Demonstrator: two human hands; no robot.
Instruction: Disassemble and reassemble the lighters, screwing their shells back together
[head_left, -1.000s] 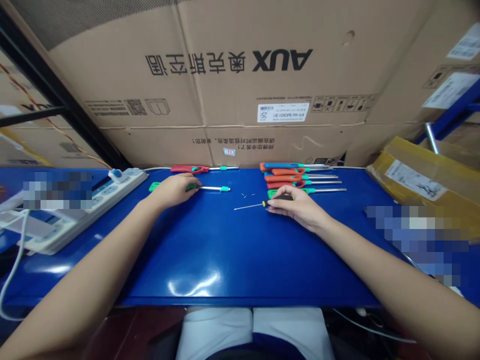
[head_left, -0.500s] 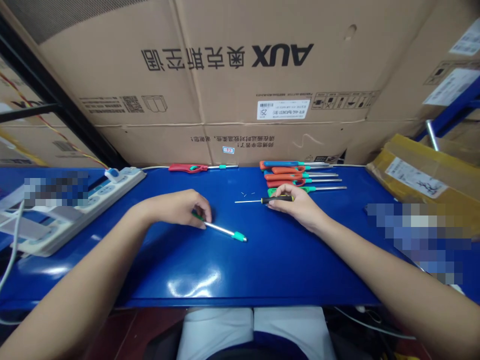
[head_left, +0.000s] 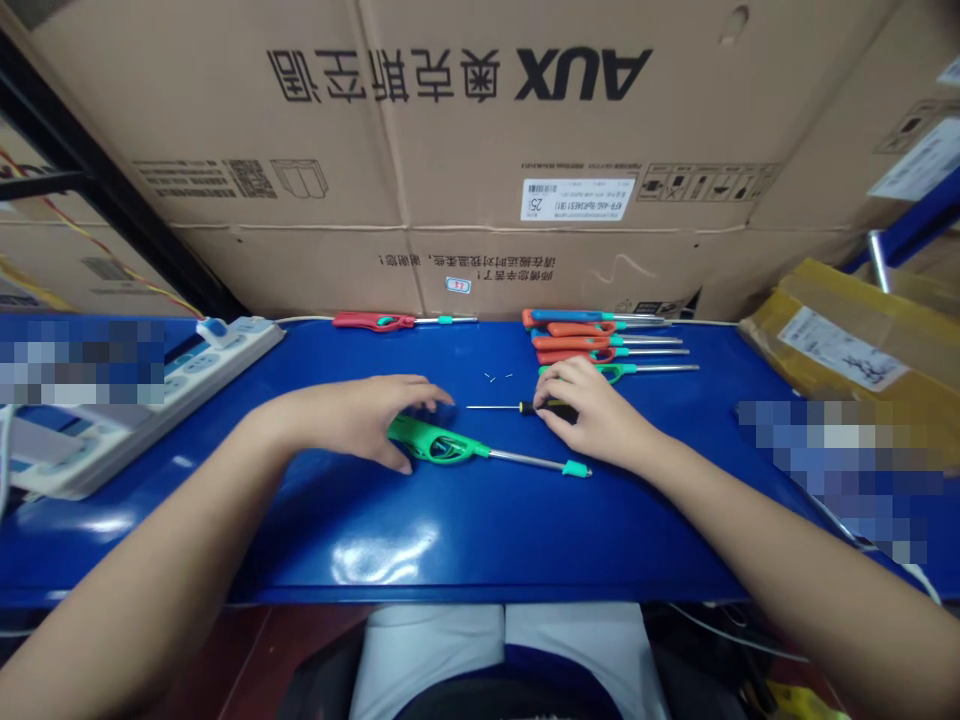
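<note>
A green long-nosed gas lighter lies on the blue table in front of me, its metal barrel pointing right and a teal piece near the tip. My left hand is over the handle end, thumb and fingers spread apart. Further right, my right hand has its fingers closed over the dark handle of a screwdriver, whose thin shaft points left along the tabletop. Several tiny screws lie just beyond the shaft.
Several more lighters are stacked at the back right, and a red lighter lies at the back left. A white power strip runs along the left. Cardboard walls the back; a taped box stands right.
The green lighter has come out from under my left hand and moved right, and that hand has opened. My right hand has lowered slightly over the screwdriver. The view has tilted a little downward.
</note>
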